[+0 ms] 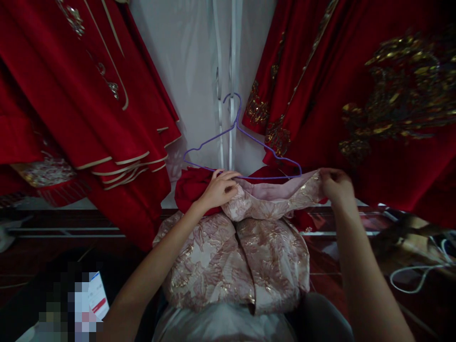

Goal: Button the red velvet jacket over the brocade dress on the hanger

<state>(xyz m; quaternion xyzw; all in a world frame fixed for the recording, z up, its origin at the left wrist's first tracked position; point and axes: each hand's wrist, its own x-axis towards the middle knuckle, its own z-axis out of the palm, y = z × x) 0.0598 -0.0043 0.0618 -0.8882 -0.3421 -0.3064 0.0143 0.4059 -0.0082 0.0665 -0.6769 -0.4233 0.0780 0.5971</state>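
A pale pink and gold brocade garment [206, 261] lies across my lap, a dark gap running down its middle. Its upper part is spread sideways, showing a plain pink lining [274, 191]. My left hand [221, 189] is closed on the left side of this upper edge, close to the lower bar of a purple wire hanger [210, 141]. Whether those fingers also touch the bar cannot be seen. At the other end, my right hand [337, 184] pinches the garment's right edge. The hanger is just beyond the garment, hook pointing away from me.
Red garments with pale trim [107, 118] hang on the left, and red ones with gold sequins [402, 90] on the right. Between them stands a pale surface with upright metal strips [228, 47]. A white cable [409, 275] lies at right; a lit phone screen [99, 297] shows lower left.
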